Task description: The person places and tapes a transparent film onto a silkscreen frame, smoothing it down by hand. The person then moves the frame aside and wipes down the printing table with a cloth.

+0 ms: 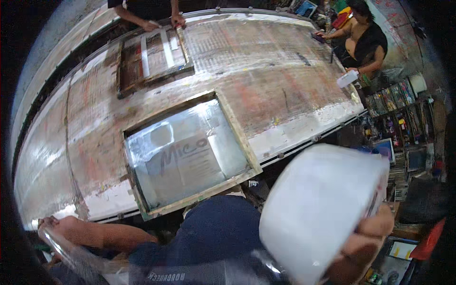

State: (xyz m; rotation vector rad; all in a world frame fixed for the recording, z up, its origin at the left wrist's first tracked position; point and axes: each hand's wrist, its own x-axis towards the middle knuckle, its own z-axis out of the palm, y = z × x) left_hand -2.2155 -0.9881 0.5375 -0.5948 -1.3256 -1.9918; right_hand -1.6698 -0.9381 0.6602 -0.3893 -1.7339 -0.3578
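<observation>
A large white plastic tub [323, 204], tilted and close to the camera, is gripped from its far right side by my right hand [365, 242]; its inside is hidden. My left hand [50, 222] is at the lower left beside the near table edge. Its fingers look curled, but what they hold is unclear. A shiny clear strip or sheet [71, 251] runs just below it. Ahead of me, a wooden-framed printing screen [190, 152] lies at the table's near edge, overhanging slightly. Dark handwriting marks its grey mesh.
The long stained worktable [266, 85] bends across the view. A second framed screen [156, 57] lies farther left, under another person's hands [164, 23]. At the right end, a person [363, 42] touches a dark object near a white container [347, 79]. Shelves with bottles [394, 109] stand at right.
</observation>
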